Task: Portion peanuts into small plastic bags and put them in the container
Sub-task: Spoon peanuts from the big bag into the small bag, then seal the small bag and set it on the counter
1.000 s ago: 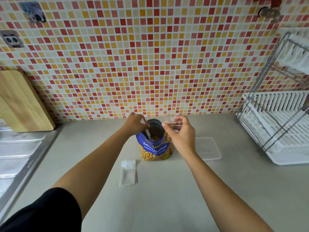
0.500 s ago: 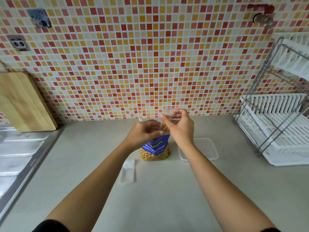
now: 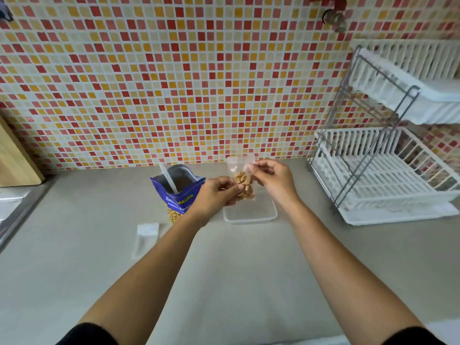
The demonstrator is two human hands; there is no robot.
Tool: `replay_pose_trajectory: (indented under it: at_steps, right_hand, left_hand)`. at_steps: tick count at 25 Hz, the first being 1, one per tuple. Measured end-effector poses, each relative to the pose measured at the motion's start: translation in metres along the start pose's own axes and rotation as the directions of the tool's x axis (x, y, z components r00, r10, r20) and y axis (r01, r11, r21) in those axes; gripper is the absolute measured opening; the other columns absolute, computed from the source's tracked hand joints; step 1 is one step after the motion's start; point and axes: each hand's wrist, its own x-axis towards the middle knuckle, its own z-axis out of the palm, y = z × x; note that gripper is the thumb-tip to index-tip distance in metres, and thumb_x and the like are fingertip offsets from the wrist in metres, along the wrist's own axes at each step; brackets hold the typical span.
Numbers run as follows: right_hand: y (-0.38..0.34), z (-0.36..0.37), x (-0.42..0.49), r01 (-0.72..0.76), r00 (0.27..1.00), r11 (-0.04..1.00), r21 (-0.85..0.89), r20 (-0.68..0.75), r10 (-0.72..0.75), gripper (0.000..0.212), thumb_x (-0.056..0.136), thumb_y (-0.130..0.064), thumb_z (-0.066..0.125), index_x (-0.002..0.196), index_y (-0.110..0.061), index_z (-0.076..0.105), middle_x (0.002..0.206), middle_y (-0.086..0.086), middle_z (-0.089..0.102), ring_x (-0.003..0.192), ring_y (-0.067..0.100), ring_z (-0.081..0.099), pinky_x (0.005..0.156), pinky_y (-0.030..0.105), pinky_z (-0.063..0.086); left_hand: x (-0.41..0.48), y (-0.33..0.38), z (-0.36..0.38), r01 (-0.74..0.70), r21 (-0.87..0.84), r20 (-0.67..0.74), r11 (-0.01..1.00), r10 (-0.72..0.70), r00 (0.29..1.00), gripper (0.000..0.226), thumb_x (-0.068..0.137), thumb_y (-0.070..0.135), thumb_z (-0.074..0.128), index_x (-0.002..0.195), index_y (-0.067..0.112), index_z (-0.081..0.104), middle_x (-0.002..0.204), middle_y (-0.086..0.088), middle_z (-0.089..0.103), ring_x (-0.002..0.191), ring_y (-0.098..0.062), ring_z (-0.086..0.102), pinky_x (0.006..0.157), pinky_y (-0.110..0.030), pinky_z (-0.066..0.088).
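Small bag filled; seal step, above container.
Left hand (image 3: 217,192) pinches small bag (image 3: 242,179) low, right hand (image 3: 271,178) pinches its top edge, just above the container (image 3: 250,216). Judgement: press the strip closed along its full width, bag upright, before lowering it in.

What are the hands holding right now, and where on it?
Both hold one small plastic bag of peanuts above the container: right hand pinches its upper edge, left hand grips its side lower down.
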Motion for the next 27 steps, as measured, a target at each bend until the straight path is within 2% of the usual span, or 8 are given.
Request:
replay_pose_trajectory:
  at_steps: [4, 8, 11, 14, 17, 21, 24, 27]
  right_hand:
    - [0.055, -0.037, -0.014, -0.153, 0.988, 0.987, -0.05, 0.0, 0.153, 0.008, 0.078, -0.019, 0.074, 0.075, -0.024, 0.068, 0.073, 0.0, 0.07, 0.068, 0.014, 0.068, 0.074, 0.03, 0.054]
    - [0.123, -0.06, -0.036, -0.297, 0.954, 0.939, -0.175, -0.025, 0.298, 0.007, 0.078, -0.016, 0.073, 0.082, -0.011, 0.069, 0.072, 0.007, 0.068, 0.049, -0.003, 0.06, 0.063, 0.015, 0.052]
    - [0.163, -0.065, -0.047, -0.346, 0.936, 0.888, -0.303, -0.046, 0.35, 0.019, 0.077, -0.017, 0.074, 0.088, -0.001, 0.072, 0.078, 0.01, 0.072, 0.061, 0.008, 0.065, 0.074, 0.028, 0.054]
    - [0.183, -0.064, -0.05, -0.354, 0.931, 0.847, -0.397, -0.068, 0.358, 0.021, 0.076, -0.017, 0.075, 0.091, -0.003, 0.071, 0.09, 0.014, 0.073, 0.082, 0.021, 0.068, 0.075, 0.026, 0.047]
    - [0.196, -0.061, -0.049, -0.339, 0.931, 0.794, -0.505, -0.062, 0.359, 0.02, 0.078, -0.019, 0.072, 0.094, -0.006, 0.071, 0.094, 0.012, 0.073, 0.09, 0.025, 0.068, 0.073, 0.025, 0.044]
    - [0.204, -0.059, -0.052, -0.316, 0.94, 0.772, -0.551, -0.074, 0.332, 0.021, 0.079, -0.021, 0.072, 0.095, -0.007, 0.069, 0.094, 0.012, 0.073, 0.091, 0.026, 0.068, 0.074, 0.025, 0.045]
    - [0.198, -0.059, -0.052, -0.294, 0.952, 0.762, -0.577, -0.107, 0.286, 0.029, 0.078, -0.024, 0.072, 0.1, -0.006, 0.067, 0.096, 0.012, 0.073, 0.092, 0.026, 0.067, 0.08, 0.029, 0.047]
    - [0.18, -0.051, -0.052, -0.229, 0.973, 0.801, -0.553, -0.13, 0.189, 0.026, 0.079, -0.024, 0.068, 0.097, -0.005, 0.066, 0.088, 0.012, 0.071, 0.082, 0.028, 0.067, 0.076, 0.029, 0.048]
  left_hand:
    - [-0.007, -0.044, 0.044, 0.217, -0.024, 0.039, 0.976, -0.216, 0.976, 0.007, 0.089, 0.016, 0.061, 0.083, 0.015, 0.065, 0.08, -0.002, 0.067, 0.076, -0.01, 0.063, 0.068, -0.021, 0.044]
    - [-0.019, -0.093, 0.081, 0.361, 0.011, -0.029, 0.933, -0.36, 0.932, 0.009, 0.084, 0.007, 0.065, 0.078, 0.011, 0.07, 0.066, 0.0, 0.066, 0.061, -0.009, 0.06, 0.064, -0.018, 0.049]
    - [-0.027, -0.117, 0.102, 0.446, 0.081, -0.146, 0.891, -0.432, 0.89, 0.015, 0.079, 0.003, 0.068, 0.068, 0.013, 0.068, 0.068, -0.008, 0.064, 0.061, -0.017, 0.057, 0.061, -0.024, 0.052]
    - [-0.025, -0.134, 0.119, 0.502, 0.173, -0.247, 0.847, -0.457, 0.855, 0.018, 0.076, 0.006, 0.07, 0.063, 0.017, 0.065, 0.066, -0.006, 0.064, 0.061, -0.019, 0.059, 0.069, -0.031, 0.057]
    - [-0.02, -0.148, 0.13, 0.514, 0.314, -0.308, 0.798, -0.427, 0.85, 0.007, 0.078, 0.014, 0.065, 0.078, 0.011, 0.071, 0.083, -0.01, 0.071, 0.082, -0.027, 0.067, 0.077, -0.033, 0.057]
    - [-0.018, -0.155, 0.133, 0.514, 0.458, -0.349, 0.726, -0.385, 0.855, 0.017, 0.081, 0.02, 0.062, 0.087, 0.007, 0.071, 0.094, -0.013, 0.072, 0.092, -0.029, 0.065, 0.077, -0.03, 0.051]
    - [-0.019, -0.153, 0.126, 0.509, 0.47, -0.349, 0.721, -0.378, 0.858, 0.022, 0.08, 0.028, 0.065, 0.088, 0.008, 0.069, 0.093, -0.012, 0.07, 0.09, -0.028, 0.064, 0.072, -0.028, 0.047]
    - [-0.019, -0.146, 0.109, 0.507, 0.461, -0.352, 0.728, -0.375, 0.858, 0.025, 0.082, 0.032, 0.063, 0.088, 0.008, 0.068, 0.093, -0.011, 0.069, 0.09, -0.027, 0.062, 0.073, -0.027, 0.046]
